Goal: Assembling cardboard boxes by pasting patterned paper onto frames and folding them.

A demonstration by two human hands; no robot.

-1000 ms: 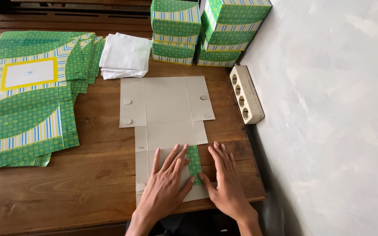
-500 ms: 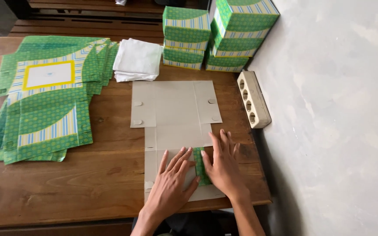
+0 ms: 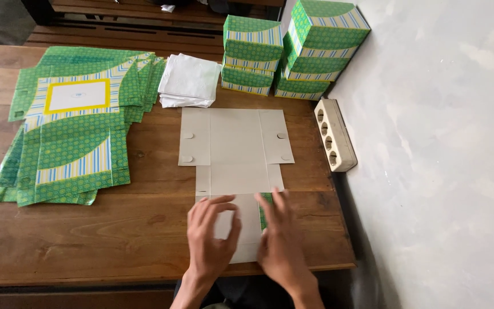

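Observation:
A flat grey cardboard box blank [image 3: 232, 146] lies printed side down on the wooden table [image 3: 115, 229], in front of me. My left hand [image 3: 211, 237] rests flat on its near panel, fingers spread. My right hand [image 3: 281, 240] presses beside it on the near right side flap [image 3: 265, 209], which is folded up and shows its green printed face. Neither hand grips anything.
A fanned stack of green printed box blanks [image 3: 72, 126] lies at the left. A pile of white tissue [image 3: 188, 80] sits behind the blank. Several assembled green boxes [image 3: 293, 48] stand stacked at the back right. A beige power strip [image 3: 334, 134] lies along the grey wall.
Both hands have slid slightly nearer along the near panel, and the right hand now covers more of the folded green flap. The camera view shifted right.

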